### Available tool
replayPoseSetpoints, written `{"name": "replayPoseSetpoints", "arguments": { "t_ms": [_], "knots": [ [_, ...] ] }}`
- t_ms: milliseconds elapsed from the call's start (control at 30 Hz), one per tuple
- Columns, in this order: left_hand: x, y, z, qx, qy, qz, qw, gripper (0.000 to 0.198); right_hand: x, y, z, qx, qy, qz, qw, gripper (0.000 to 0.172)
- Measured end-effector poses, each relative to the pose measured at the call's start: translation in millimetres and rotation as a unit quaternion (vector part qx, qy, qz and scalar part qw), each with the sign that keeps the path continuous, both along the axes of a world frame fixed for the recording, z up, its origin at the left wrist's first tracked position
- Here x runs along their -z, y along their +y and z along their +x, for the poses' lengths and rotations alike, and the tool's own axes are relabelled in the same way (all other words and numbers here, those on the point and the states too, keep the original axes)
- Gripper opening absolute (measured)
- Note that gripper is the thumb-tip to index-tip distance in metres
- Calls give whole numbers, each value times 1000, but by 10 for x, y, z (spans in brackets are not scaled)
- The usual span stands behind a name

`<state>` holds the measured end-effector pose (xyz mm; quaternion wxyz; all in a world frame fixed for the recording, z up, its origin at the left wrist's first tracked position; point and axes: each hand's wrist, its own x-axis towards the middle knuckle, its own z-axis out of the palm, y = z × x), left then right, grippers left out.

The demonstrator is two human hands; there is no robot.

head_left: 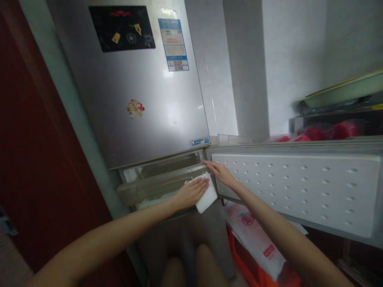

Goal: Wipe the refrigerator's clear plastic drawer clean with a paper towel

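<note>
A white cloth [206, 197] lies on the front edge of a pulled-out clear drawer [149, 187] in the silver fridge [137, 91]. My left hand [191, 192] lies flat on the cloth, fingers stretched out and pressing it against the drawer's rim. My right hand [220, 173] rests flat, fingers extended, at the hinge-side corner where the open lower fridge door [296, 191] meets the cabinet. The door's white dimpled inner panel faces me, swung out to the right.
A dark red wall or door [36, 151] stands close on the left. An orange crate with white printed plastic bags [257, 243] sits on the floor under the open door. Red bagged items [329, 130] and a green tray [344, 91] sit at right. My knees [191, 267] show below.
</note>
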<state>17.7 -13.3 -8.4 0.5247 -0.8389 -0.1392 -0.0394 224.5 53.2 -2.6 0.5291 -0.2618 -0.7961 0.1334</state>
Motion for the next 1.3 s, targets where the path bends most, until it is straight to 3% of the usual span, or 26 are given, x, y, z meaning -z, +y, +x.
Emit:
{"name": "replayPoseSetpoints", "arguments": {
  "t_ms": [133,200,267,433,500,767,833,1067,1167,1300],
  "knots": [
    [-313,-43,3,-13,-2,12,1000,42,16,48,-11,3,9,-5,1000,47],
    [-372,-2,-58,-16,4,12,1000,41,21,61,-16,3,12,-8,1000,49],
    [-330,60,-146,-6,14,6,1000,42,19,59,-18,1,15,-9,1000,51],
    [-49,154,-311,-1,19,-25,999,44,-1,17,-15,0,15,-8,1000,50],
    [-20,141,-303,-4,22,-34,999,44,-5,5,-12,1,14,-8,1000,49],
    [-355,98,-135,-9,5,-9,1000,42,18,14,-9,5,15,-10,1000,47],
    [-329,115,-170,-11,6,-13,1000,42,21,7,-9,4,13,-8,1000,48],
    [-3,141,-324,-5,43,-46,998,43,15,-3,-5,0,8,-5,1000,51],
    [-59,115,-265,-7,48,-49,998,42,9,10,-5,0,7,-6,1000,49],
    [-303,107,-117,-2,24,-21,1000,41,3,21,-8,1,8,-11,1000,47]
  ]
}}
